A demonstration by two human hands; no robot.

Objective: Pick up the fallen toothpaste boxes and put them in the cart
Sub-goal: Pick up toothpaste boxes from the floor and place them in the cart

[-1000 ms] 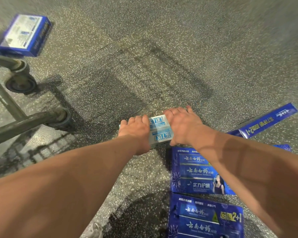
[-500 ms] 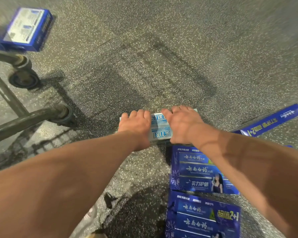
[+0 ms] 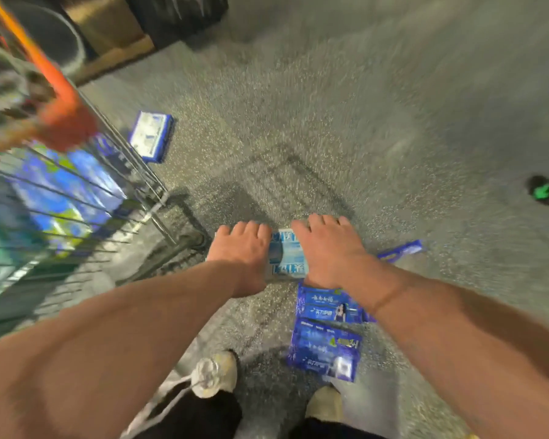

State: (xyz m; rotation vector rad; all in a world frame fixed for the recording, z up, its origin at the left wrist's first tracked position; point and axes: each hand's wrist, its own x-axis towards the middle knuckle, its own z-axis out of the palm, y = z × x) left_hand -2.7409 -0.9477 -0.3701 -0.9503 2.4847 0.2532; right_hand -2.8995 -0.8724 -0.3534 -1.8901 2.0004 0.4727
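Cart [image 3: 159, 198] stands left of gripped pale box [image 3: 287, 255]; blue boxes [image 3: 325, 350] litter floor [image 3: 362, 122].

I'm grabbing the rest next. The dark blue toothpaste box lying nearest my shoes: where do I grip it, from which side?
Probably from above, pinching the dark blue box across its left and right ends. It lies flat, face up, and another box crowds its far edge, while both ends look free.

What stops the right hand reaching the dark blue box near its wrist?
Probably not reachable yet: right hand and left hand both grip the pale pack. Otherwise the dark box lies uncovered on the floor.
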